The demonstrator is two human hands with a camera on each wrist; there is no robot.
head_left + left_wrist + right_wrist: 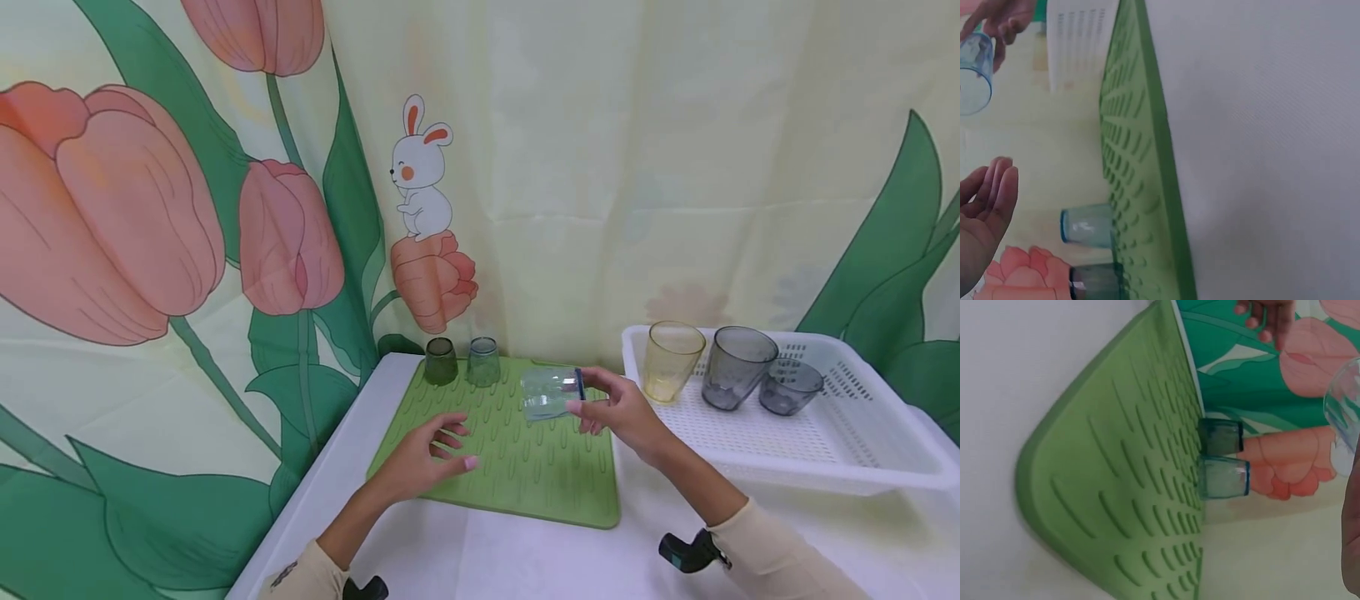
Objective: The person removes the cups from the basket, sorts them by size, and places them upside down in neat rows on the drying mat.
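Observation:
My right hand (621,410) grips a clear bluish drinking glass (551,393) by its blue-edged end. The glass lies on its side in the air over the green ridged mat (495,475), its other end pointing left. My left hand (423,457) hovers over the mat's left part, fingers loosely bent and holding nothing, a short way from the glass. At the mat's far left stand a dark green glass (441,362) and a blue-tinted glass (483,363), side by side; the left wrist view shows this blue glass (1087,225) too.
A white perforated basket (847,467) stands at the right. It holds a yellow glass (672,360), a grey glass (738,367) and a low grey bowl-shaped glass (791,387). A curtain (570,167) printed with tulips and a rabbit hangs behind the white table (510,550).

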